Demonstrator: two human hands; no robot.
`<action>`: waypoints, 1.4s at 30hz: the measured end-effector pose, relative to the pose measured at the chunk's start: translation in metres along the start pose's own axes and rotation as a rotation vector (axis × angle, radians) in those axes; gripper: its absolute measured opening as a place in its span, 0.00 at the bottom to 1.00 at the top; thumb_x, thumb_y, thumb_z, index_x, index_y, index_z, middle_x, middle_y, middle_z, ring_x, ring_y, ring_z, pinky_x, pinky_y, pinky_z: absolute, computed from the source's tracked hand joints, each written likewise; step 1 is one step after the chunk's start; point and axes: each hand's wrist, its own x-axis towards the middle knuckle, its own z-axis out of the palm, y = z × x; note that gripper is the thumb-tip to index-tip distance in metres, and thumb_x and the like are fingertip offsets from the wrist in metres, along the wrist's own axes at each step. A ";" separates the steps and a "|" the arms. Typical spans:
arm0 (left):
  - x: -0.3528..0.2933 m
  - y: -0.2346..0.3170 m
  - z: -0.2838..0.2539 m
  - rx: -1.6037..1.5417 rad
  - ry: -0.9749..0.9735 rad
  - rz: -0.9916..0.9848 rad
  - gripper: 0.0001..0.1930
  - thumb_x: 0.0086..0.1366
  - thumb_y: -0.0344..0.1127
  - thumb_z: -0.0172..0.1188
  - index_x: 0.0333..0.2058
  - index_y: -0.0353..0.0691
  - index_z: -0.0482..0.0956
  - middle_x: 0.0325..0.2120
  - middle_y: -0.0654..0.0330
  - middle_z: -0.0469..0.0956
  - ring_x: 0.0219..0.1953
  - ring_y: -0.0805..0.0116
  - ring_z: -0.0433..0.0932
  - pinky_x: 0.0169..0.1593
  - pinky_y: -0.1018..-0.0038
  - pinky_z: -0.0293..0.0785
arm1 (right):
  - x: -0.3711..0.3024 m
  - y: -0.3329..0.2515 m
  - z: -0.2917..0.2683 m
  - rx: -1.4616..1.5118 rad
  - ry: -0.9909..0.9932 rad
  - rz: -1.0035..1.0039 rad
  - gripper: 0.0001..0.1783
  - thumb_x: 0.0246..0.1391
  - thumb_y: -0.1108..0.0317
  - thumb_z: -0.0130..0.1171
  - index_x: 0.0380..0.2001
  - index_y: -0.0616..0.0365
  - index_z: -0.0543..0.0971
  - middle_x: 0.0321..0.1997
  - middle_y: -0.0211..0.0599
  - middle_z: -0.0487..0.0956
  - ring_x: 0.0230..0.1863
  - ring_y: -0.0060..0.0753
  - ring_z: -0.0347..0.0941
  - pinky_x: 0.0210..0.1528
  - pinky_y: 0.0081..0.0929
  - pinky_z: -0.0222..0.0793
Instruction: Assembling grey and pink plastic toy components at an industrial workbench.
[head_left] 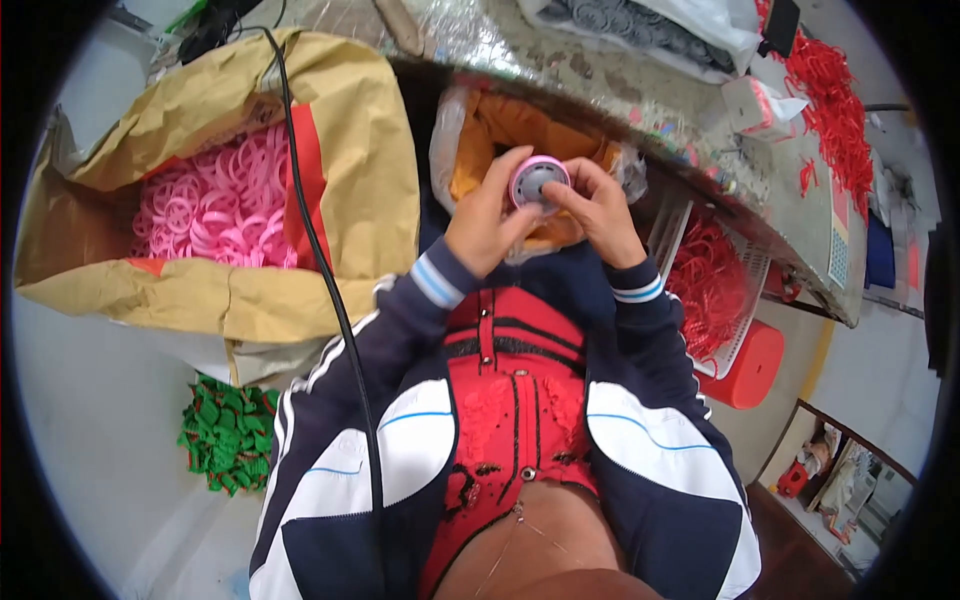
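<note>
At far left, a brown paper sack [365, 150], tipped toward the person with its mouth open, perhaps for easy reach into the heap of glossy pink rings [220, 210] inside. Below it, on the pale floor [130, 440], a pile of small green pieces with red edges [228, 435], probably put there to stay clear of the working space. Across the sack and down over the sleeve, a slack black cable [315, 235].

At centre, the left hand [490, 215] — curled round the near side of a pink-rimmed grey disc [526, 182], pinching the rim between thumb and fingers, likely to steady it. Disc held face up above an open plastic bag with an orange lining [465, 165], perhaps to catch anything dropped. Then the right hand [605, 215], closed on the disc's other side, with thumb pressed on the grey middle, seemingly to push or brace; cannot tell the placing of the fingertips underneath.

Farther right, tucked below the worktable edge, a white plastic basket [745, 310] of tangled red strands [705, 275], with a red stool [755, 365] beside it. On the worktable [600, 75], a tissue box [760, 108] near the edge — presumably for a quick grab — and more red strands beyond.
</note>
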 end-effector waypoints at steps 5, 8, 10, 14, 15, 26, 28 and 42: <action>-0.030 0.099 -0.112 0.020 -0.791 -0.216 0.17 0.58 0.31 0.56 0.46 0.31 0.71 0.49 0.49 0.70 0.53 0.60 0.68 0.56 0.69 0.61 | 0.015 -0.009 -0.044 -0.771 0.104 -0.289 0.16 0.48 0.68 0.60 0.40 0.63 0.73 0.32 0.33 0.77 0.34 0.24 0.72 0.39 0.19 0.67; -0.075 0.109 -0.192 -0.199 -0.361 -0.152 0.11 0.60 0.33 0.52 0.35 0.29 0.74 0.28 0.51 0.77 0.30 0.62 0.77 0.37 0.72 0.73 | 0.037 -0.062 -0.064 -0.806 0.426 -0.439 0.13 0.49 0.67 0.58 0.38 0.61 0.75 0.30 0.37 0.77 0.32 0.29 0.73 0.37 0.22 0.68; -0.077 0.094 -0.222 -0.084 0.267 -0.201 0.05 0.61 0.28 0.47 0.32 0.33 0.70 0.23 0.59 0.71 0.26 0.71 0.73 0.33 0.79 0.70 | 0.078 -0.088 -0.095 -0.743 0.617 -0.494 0.11 0.50 0.67 0.56 0.37 0.58 0.77 0.30 0.39 0.78 0.32 0.31 0.75 0.36 0.24 0.68; -0.084 -0.025 -0.254 0.926 0.054 -0.324 0.15 0.52 0.27 0.52 0.41 0.36 0.73 0.36 0.45 0.75 0.39 0.49 0.74 0.42 0.63 0.70 | 0.160 -0.083 -0.123 -1.112 0.595 -0.562 0.19 0.51 0.56 0.53 0.44 0.54 0.75 0.40 0.41 0.77 0.42 0.40 0.73 0.42 0.32 0.67; -0.101 -0.074 -0.266 0.894 -0.047 -0.245 0.15 0.53 0.27 0.48 0.42 0.37 0.73 0.37 0.44 0.75 0.42 0.45 0.72 0.44 0.62 0.69 | 0.174 -0.080 -0.118 -1.359 0.559 -0.548 0.22 0.52 0.52 0.51 0.46 0.53 0.74 0.44 0.40 0.76 0.46 0.43 0.71 0.46 0.36 0.65; -0.087 -0.052 -0.247 0.812 0.278 -0.488 0.16 0.56 0.28 0.49 0.45 0.39 0.71 0.37 0.45 0.75 0.42 0.48 0.73 0.43 0.63 0.69 | 0.181 -0.050 -0.108 -1.269 0.553 -0.566 0.16 0.49 0.57 0.55 0.39 0.50 0.78 0.47 0.38 0.74 0.49 0.42 0.67 0.48 0.32 0.62; -0.090 -0.009 -0.240 1.053 0.545 -0.248 0.15 0.58 0.28 0.49 0.45 0.38 0.70 0.36 0.50 0.76 0.38 0.54 0.76 0.41 0.66 0.71 | 0.157 -0.060 -0.095 -1.264 0.831 -0.657 0.12 0.48 0.61 0.56 0.34 0.54 0.79 0.41 0.40 0.76 0.41 0.42 0.71 0.43 0.30 0.65; -0.093 0.015 -0.045 -0.688 -0.008 -0.553 0.14 0.62 0.36 0.52 0.42 0.34 0.68 0.36 0.59 0.73 0.37 0.73 0.74 0.42 0.79 0.71 | 0.001 -0.019 -0.032 0.001 0.432 -0.256 0.17 0.53 0.68 0.56 0.46 0.59 0.72 0.34 0.25 0.73 0.33 0.13 0.67 0.34 0.11 0.61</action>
